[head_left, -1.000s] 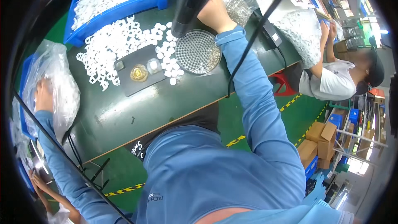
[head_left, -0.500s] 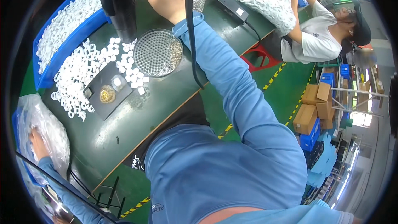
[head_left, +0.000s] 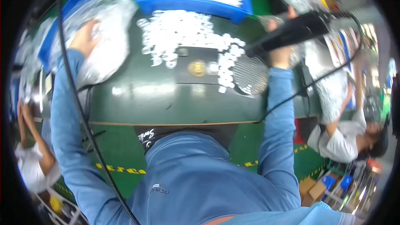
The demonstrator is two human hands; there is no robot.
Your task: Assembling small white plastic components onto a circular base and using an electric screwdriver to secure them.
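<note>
My left hand (head_left: 84, 41) lies on a clear plastic bag (head_left: 112, 52) with white contents, thumb and fingers apart. At the right, my right hand (head_left: 281, 54) reaches past a round perforated tray (head_left: 251, 74), its fingers spread near a clear bag. A black cylindrical device (head_left: 291, 34) hides part of that hand. Between the hands lies a heap of small white plastic parts (head_left: 179, 29). Just below the heap is a dark plate (head_left: 189, 78) bearing a round gold-coloured piece (head_left: 197, 68) and a small clear-and-white piece (head_left: 213, 68).
A blue bin (head_left: 189, 4) full of white parts stands at the back. Black cables (head_left: 79, 100) cross the view on both sides. A co-worker (head_left: 341, 141) sits at the right beside a large bag (head_left: 329, 96); another person (head_left: 35, 158) is at the left.
The view has turned, so the table now lies level across it. My left hand stays at its bag, and my right hand remains beyond the perforated tray.
</note>
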